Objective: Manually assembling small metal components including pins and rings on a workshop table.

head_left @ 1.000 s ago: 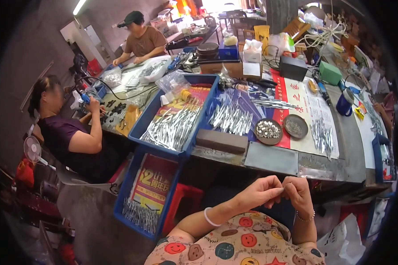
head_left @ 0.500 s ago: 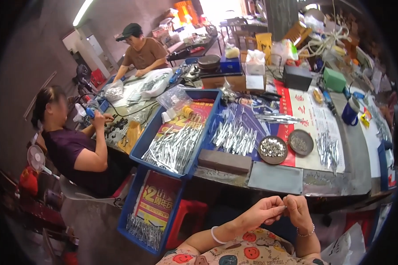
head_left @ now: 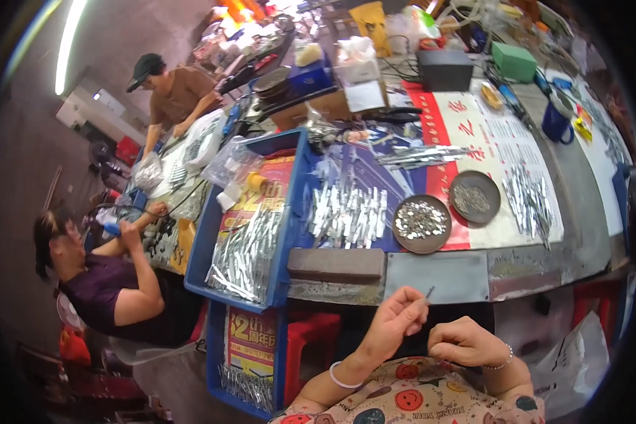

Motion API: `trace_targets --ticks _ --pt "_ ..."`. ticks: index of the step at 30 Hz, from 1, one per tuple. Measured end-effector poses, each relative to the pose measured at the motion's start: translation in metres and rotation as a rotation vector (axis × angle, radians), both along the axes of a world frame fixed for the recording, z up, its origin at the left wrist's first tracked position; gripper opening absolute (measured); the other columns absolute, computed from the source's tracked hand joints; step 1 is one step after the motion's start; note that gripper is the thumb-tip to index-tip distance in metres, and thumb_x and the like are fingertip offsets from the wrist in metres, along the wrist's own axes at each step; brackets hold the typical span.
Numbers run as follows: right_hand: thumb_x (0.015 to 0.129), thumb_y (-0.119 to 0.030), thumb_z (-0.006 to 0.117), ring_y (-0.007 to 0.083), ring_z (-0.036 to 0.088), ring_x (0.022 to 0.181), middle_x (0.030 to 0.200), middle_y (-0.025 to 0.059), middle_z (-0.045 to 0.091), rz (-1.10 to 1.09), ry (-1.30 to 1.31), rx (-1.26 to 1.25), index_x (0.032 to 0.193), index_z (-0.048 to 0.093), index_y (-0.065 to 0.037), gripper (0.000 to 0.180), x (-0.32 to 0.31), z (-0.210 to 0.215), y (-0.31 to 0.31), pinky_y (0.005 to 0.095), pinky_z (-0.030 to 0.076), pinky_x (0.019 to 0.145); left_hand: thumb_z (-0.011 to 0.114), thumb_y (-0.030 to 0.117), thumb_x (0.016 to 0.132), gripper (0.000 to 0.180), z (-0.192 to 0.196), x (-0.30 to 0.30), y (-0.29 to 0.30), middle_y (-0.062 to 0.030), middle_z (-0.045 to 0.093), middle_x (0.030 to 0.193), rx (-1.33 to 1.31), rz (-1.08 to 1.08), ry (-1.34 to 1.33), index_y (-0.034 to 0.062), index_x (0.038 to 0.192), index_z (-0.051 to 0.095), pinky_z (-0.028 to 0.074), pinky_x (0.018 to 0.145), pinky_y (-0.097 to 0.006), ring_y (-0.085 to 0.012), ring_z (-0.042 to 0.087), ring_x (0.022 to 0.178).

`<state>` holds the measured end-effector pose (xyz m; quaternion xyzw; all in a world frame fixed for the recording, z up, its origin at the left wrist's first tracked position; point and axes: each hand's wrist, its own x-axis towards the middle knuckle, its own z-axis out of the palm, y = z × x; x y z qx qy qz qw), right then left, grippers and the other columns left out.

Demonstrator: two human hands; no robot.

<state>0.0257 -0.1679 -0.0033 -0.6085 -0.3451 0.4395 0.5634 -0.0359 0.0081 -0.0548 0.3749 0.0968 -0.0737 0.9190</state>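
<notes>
My left hand (head_left: 396,321) is raised over my lap at the table's front edge. Between its thumb and fingertips is a small thin metal piece (head_left: 430,291), its tip sticking up. Close by on the right, my right hand (head_left: 471,342) is curled closed, and whatever it may hold is hidden. Just beyond my hands lies a flat grey plate (head_left: 437,277) on the table edge. Farther in, a round dish (head_left: 422,244) of small shiny parts stands beside a second dish (head_left: 496,210) with finer grey parts.
Slim metal strips (head_left: 349,215) are piled left of the dishes, more strips (head_left: 530,205) to the right. A large blue tray (head_left: 195,272) and a lower blue tray (head_left: 281,360) stand left. A brown block (head_left: 336,265) borders the plate. Two people (head_left: 113,286) work at the left.
My hands were together at the fingertips; now they are apart, the left one lifted with the metal piece showing. The whole view has shifted and tilted.
</notes>
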Motion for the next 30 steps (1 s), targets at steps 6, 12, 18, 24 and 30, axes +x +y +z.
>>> trace_targets --ticks 6,12,18,24,30 --pt "0.094 -0.015 0.049 0.0162 0.061 0.070 0.079 0.0062 0.061 0.289 0.084 0.435 0.097 0.054 0.000 0.016 -0.011 0.037 0.024 0.0275 0.047 0.058 0.050 0.008 0.093 0.007 0.010 -0.006 -0.007 -0.0039 0.051 0.073 0.020 0.005 0.082 0.0025 0.096 0.051 0.031 0.050 -0.018 -0.0059 0.038 0.055" --pt "0.096 -0.026 0.047 0.0095 0.051 0.065 0.072 0.0054 0.051 0.319 0.496 0.520 0.097 0.052 0.001 0.028 -0.014 0.098 0.029 0.0230 0.041 0.056 0.050 0.010 0.092 0.006 0.020 -0.005 -0.021 -0.0063 0.050 0.071 0.011 -0.038 0.077 0.0046 0.094 0.051 0.030 0.049 -0.023 -0.0086 0.037 0.050" --pt "0.095 -0.022 0.044 0.0091 0.050 0.066 0.070 0.0066 0.052 0.432 0.751 0.454 0.089 0.052 0.002 0.027 -0.042 0.093 0.050 0.0273 0.041 0.056 0.049 0.009 0.092 0.006 0.019 -0.007 -0.029 -0.0071 0.051 0.074 0.007 -0.070 0.040 0.0052 0.096 0.051 0.030 0.047 -0.022 -0.0078 0.036 0.049" --pt "0.084 -0.015 0.051 0.0299 0.056 0.071 0.079 0.0161 0.055 0.131 -0.188 0.832 0.093 0.047 0.001 0.019 -0.045 0.085 0.066 0.0356 0.046 0.060 0.050 0.006 0.091 0.004 0.023 -0.013 -0.024 -0.0086 0.053 0.074 0.033 -0.005 0.035 0.0046 0.095 0.051 0.032 0.050 -0.022 -0.0089 0.038 0.050" --pt "0.077 -0.009 0.053 0.0342 0.057 0.077 0.087 0.0164 0.050 0.312 -0.458 0.760 0.102 0.041 0.002 0.030 -0.016 0.093 0.022 0.0389 0.047 0.063 0.050 0.008 0.092 0.006 0.010 -0.013 -0.027 -0.0081 0.052 0.074 0.025 -0.043 0.053 0.0030 0.094 0.049 0.032 0.051 -0.022 -0.0085 0.038 0.051"
